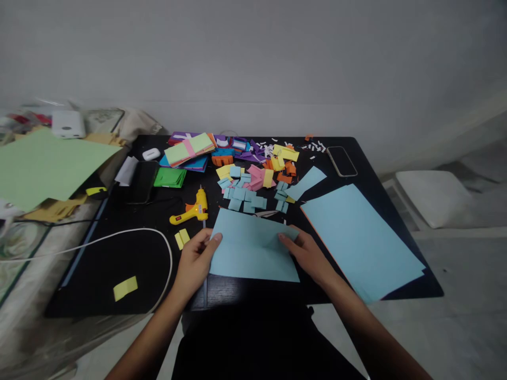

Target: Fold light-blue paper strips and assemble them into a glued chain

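A light blue sheet of paper is held between both hands above the near edge of the black table. My left hand pinches its left edge, thumb on top. On the opposite edge my right hand grips it the same way, with the fingers hidden behind. A faint crease runs across the sheet. Just past it lie a pair of scissors, partly covered, and several small folded blue paper pieces. To the left rests a yellow glue gun, with a small yellow folded paper near my left hand.
Larger blue sheets are stacked at right, beside a blue strip and a phone. Coloured paper stacks and scraps line the back. A white cable loops across the left, and a white stool stands at right.
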{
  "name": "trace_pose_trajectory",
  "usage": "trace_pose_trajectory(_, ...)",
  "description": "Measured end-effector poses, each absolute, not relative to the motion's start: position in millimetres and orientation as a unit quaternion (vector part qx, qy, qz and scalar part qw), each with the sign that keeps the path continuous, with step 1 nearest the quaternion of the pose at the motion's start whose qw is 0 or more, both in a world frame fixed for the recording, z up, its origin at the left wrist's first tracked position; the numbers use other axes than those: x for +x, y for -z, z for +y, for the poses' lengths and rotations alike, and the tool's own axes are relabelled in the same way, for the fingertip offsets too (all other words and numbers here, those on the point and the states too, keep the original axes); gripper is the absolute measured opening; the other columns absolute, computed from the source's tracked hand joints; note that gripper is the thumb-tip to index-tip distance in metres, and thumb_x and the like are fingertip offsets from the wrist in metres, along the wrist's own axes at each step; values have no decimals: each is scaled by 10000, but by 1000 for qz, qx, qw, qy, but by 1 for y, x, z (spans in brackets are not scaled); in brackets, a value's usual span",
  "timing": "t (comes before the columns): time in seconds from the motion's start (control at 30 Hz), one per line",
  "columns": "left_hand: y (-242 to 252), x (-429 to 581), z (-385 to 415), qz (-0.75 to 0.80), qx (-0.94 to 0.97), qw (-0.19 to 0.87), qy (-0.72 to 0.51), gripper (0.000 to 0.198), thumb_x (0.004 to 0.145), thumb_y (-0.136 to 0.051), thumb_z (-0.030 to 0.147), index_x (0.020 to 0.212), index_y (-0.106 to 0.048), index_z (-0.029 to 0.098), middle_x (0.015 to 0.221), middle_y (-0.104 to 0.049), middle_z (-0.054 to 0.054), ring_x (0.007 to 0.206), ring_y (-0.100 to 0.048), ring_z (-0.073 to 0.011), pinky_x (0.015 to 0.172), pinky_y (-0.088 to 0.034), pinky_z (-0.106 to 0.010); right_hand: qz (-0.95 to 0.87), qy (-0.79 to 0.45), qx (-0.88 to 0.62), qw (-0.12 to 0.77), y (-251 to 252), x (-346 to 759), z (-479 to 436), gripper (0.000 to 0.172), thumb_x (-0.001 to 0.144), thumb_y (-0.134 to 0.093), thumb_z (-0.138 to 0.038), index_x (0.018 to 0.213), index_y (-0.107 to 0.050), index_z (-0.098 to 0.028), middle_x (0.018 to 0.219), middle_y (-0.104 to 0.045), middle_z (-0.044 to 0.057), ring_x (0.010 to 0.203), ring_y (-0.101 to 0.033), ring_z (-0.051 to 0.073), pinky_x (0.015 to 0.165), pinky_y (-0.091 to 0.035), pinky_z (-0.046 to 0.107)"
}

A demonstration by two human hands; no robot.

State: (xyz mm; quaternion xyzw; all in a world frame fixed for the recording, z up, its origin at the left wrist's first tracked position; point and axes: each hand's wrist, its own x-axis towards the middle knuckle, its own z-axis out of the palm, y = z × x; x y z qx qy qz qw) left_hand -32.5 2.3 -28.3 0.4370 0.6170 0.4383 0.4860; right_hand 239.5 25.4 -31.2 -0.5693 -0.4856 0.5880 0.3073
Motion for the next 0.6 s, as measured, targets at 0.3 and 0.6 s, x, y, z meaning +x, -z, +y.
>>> trace_pose_trajectory(0.3,40,-32,0,608,415,472,-485,416,853,-780,453,1143,-618,202,636,-602,63,551,-528,-116,540,-419,-207,-441,-651,-535,309,33,245,30,417,829,-833,-447,1150,-662,-244,1065,-800,70,990,-775,273,854,-634,446)
trace_pose_trajectory(0.6,40,-38,-2,615,499,411,-452,211,886,-742,394,941,-794,197,697,-631,11,616,-496,-123,576,-396,-228,-408,-550,-607,403,34,239,22,656,795,-828,-600,1147,-364,-297,713,-706,-54,531,-656,191,493,-505,290)
